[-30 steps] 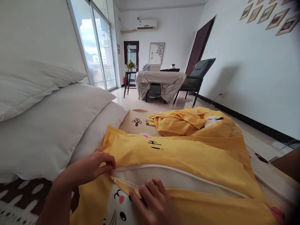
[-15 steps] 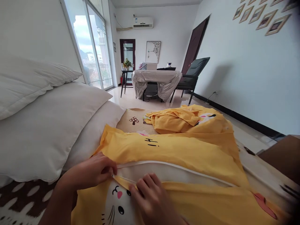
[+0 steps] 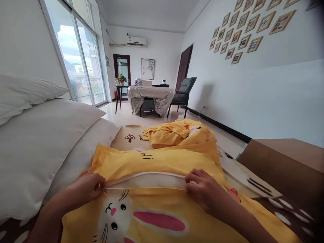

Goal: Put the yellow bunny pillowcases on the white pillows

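The edge of view cuts off two pillows [image 3: 50, 145] at nine o'clock, the brown box [image 3: 278, 172] at four and the yellow cover [image 3: 152, 200] at six. At two, the framed photos [image 3: 252, 23] are too small to make out.

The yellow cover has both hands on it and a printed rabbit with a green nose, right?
Not quite: the printed rabbit's nose is pink, as the head view shows. The left hand and right hand are indeed on the yellow cover.

Saw a tall glass sliding door [image 3: 69, 55] at upper left, a white, boxy air conditioner [image 3: 136, 42] at top centre, and pale wooden picture frames [image 3: 236, 36] at upper right. Noted, above mid-frame, a shiny grey-draped table [image 3: 152, 90] beside a black padded armchair [image 3: 186, 86].
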`<state>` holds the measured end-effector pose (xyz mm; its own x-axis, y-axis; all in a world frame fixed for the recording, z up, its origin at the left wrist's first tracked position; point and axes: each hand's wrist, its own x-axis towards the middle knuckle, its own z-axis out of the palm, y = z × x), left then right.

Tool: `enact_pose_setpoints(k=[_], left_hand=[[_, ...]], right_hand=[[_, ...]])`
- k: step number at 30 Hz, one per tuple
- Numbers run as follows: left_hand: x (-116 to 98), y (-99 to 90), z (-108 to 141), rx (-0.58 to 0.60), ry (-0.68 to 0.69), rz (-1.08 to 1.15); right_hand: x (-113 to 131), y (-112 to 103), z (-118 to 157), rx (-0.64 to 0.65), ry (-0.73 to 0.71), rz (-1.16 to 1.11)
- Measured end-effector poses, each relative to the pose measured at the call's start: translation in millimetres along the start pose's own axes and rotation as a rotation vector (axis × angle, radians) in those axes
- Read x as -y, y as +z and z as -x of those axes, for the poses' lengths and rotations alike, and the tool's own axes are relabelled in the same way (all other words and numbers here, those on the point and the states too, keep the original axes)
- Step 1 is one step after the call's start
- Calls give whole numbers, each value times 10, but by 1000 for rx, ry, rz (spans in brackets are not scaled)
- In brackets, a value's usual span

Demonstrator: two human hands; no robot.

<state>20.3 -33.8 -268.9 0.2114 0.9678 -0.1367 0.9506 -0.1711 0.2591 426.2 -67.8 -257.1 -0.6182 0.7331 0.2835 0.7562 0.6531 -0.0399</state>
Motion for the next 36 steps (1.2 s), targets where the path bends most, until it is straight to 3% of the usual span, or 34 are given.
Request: enact_pose_setpoints(k=[5,8,12,16,19,22,25,28,36], left_hand=[[78,98,-111,29,39,37],[-167,42,-133,-89,131,36],[-993,-101,-3,-189,413,-5],[-2126,-181,28,-30,636,-260],[-2861,4,-214,-99,740,-401],[-3280,393,-523,-75,750,-373],[-3381,762,-707,-68,751,-316],[-3318,998,-754,-149,786,-207],[-3198,1265,-794,-315,870,37]], right_hand=[[-556,-131,489,46,198,-53],[-755,-95,672,7,314,-120],[-886,98,800,-108,329,-191],[-920,348,870,-212,310,-160],[-928,471,903,-296,295,-95],[-943,518,943,-311,320,-124],[-959,526,995,-300,405,-275],[-969,530,1029,-295,441,-364],[-1019,540,1057,-327,472,-397]])
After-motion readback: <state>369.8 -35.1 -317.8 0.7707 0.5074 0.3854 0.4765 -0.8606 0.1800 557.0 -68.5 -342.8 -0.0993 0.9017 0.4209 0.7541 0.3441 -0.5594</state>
